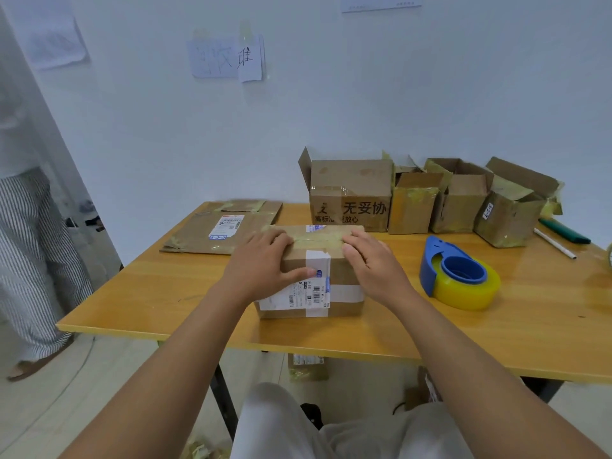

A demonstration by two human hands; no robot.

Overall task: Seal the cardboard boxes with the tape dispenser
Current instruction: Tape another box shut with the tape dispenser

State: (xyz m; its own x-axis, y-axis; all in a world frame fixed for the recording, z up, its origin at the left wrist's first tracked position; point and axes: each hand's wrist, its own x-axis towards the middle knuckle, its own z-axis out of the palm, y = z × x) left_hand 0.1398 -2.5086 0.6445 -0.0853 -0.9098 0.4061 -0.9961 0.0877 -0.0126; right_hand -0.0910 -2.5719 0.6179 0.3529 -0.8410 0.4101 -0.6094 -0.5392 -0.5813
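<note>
A small closed cardboard box (318, 260) with a white shipping label and a strip of clear tape across its top sits at the middle of the wooden table (165, 293). My left hand (261, 263) lies flat over the box's left top edge, thumb along the front face. My right hand (374, 263) presses on the right top edge with straight fingers. The blue tape dispenser (453, 273) with a yellowish tape roll lies on the table to the right of the box, apart from both hands.
Several open, worn cardboard boxes (351, 197) stand in a row along the wall at the back right. A flattened box (222, 230) lies at the back left. A white pen (554, 243) and a green object (563, 231) lie far right. A person in striped trousers (29, 260) stands left.
</note>
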